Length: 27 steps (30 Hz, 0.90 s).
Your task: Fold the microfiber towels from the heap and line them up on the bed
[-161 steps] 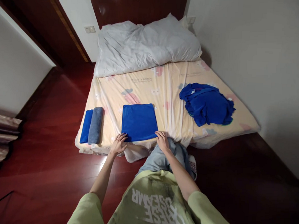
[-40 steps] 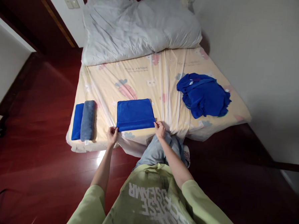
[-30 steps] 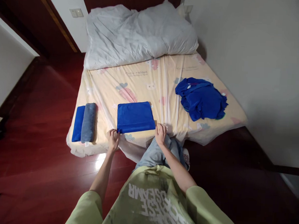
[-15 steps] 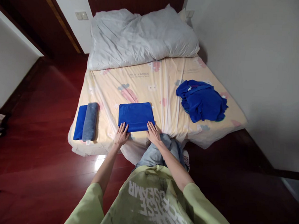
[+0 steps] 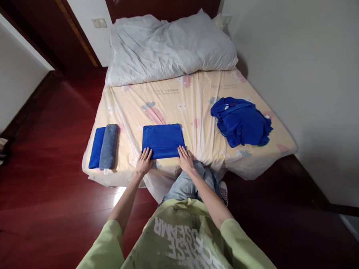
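Observation:
A blue towel (image 5: 163, 137), folded into a flat rectangle, lies near the front edge of the bed. A fold line runs across it close to its near side. My left hand (image 5: 143, 161) rests at the towel's near left corner, fingers stretched forward. At the near right corner lies my right hand (image 5: 185, 158), its fingers likewise extended over the cloth. Both thumbs are hard to make out. To the left, a folded blue cloth (image 5: 96, 147) and a folded grey towel (image 5: 108, 147) lie side by side. A crumpled heap of blue cloth (image 5: 243, 123) sits on the right.
The bed (image 5: 129, 108) has a yellow patterned sheet under a thin, wrinkled translucent cover. A large white quilt or pillow (image 5: 172, 46) lies across its far end. A wall (image 5: 291, 76) stands on the right; dark red flooring (image 5: 55, 144) runs along the left.
My left hand has shifted slightly left and my right hand slightly right along the towel's near edge. The cloths have stayed in place; the view has moved a little.

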Each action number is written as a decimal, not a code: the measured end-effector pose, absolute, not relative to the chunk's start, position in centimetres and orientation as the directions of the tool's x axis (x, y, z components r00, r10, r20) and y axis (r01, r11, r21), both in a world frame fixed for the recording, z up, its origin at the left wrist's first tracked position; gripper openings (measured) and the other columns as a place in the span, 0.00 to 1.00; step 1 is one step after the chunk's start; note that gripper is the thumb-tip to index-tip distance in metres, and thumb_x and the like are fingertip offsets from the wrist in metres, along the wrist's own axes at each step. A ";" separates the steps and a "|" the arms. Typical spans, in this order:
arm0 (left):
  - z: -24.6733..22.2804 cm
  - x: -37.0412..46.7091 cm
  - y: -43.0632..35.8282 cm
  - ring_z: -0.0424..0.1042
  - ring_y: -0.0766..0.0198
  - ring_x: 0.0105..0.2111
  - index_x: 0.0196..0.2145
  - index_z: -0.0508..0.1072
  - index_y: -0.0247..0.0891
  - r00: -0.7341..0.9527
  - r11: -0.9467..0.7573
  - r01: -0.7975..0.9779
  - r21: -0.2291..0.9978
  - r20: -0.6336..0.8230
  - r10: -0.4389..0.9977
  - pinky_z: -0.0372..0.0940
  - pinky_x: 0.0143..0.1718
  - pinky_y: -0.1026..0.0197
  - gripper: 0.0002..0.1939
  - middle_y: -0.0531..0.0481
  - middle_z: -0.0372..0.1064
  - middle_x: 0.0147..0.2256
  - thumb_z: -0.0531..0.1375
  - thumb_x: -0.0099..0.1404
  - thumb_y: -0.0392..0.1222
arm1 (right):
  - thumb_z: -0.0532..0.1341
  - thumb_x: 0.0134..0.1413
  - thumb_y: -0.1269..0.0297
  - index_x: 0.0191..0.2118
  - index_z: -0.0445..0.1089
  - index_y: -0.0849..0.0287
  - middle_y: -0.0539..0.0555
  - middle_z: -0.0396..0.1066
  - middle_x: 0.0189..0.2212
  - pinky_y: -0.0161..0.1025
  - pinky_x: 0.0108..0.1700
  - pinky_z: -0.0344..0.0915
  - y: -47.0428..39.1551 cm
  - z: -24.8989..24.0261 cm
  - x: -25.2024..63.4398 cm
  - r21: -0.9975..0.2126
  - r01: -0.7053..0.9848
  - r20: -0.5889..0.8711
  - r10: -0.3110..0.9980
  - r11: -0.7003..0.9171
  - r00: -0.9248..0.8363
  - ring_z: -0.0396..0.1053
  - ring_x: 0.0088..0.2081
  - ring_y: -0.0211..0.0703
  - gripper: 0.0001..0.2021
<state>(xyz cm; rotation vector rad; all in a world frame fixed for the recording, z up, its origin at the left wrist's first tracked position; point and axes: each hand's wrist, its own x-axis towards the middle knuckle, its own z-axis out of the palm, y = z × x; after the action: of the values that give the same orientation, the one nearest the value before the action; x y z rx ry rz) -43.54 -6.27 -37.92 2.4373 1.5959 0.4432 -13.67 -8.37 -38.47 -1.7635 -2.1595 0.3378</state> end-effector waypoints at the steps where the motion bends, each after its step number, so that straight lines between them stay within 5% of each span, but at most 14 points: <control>1: -37.8 -43.7 -6.3 0.45 0.47 0.71 0.70 0.57 0.32 0.361 -0.388 0.866 0.315 0.144 0.922 0.40 0.72 0.42 0.36 0.38 0.47 0.70 0.53 0.64 0.35 | 0.51 0.64 0.71 0.71 0.53 0.65 0.60 0.47 0.72 0.58 0.73 0.45 -8.3 -38.4 -13.6 -0.387 0.899 0.109 0.979 0.203 -0.174 0.46 0.73 0.52 0.31; 8: -37.8 -43.6 -5.8 0.49 0.46 0.70 0.69 0.58 0.31 0.285 -0.306 0.908 0.287 0.113 0.952 0.43 0.71 0.38 0.36 0.37 0.52 0.69 0.50 0.63 0.30 | 0.47 0.58 0.83 0.66 0.63 0.64 0.60 0.57 0.68 0.57 0.71 0.51 -7.5 -38.4 -13.6 -0.389 0.902 0.134 0.980 0.188 -0.146 0.52 0.71 0.50 0.32; 20: -36.1 -44.8 -7.4 0.52 0.50 0.69 0.68 0.61 0.32 0.366 -0.369 0.915 0.165 0.050 0.929 0.43 0.71 0.40 0.33 0.39 0.53 0.68 0.44 0.67 0.26 | 0.49 0.57 0.83 0.64 0.67 0.60 0.58 0.64 0.65 0.53 0.69 0.57 -9.2 -37.0 -11.4 -0.372 0.879 0.147 0.954 0.297 -0.260 0.59 0.68 0.49 0.31; 27: -37.0 -46.5 -10.1 0.52 0.54 0.69 0.66 0.64 0.36 0.421 -0.397 0.842 0.366 0.016 0.907 0.46 0.72 0.43 0.38 0.43 0.56 0.67 0.47 0.60 0.22 | 0.50 0.57 0.81 0.62 0.69 0.57 0.56 0.67 0.63 0.55 0.69 0.57 -13.1 -37.9 -10.3 -0.526 0.785 0.180 0.945 0.326 -0.273 0.61 0.66 0.49 0.30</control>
<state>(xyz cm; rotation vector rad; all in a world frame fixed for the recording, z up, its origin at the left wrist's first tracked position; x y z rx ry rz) -46.47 -10.07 -37.01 2.3774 1.5126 0.3064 -10.34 -13.12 -37.92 -1.5220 -2.1375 0.4650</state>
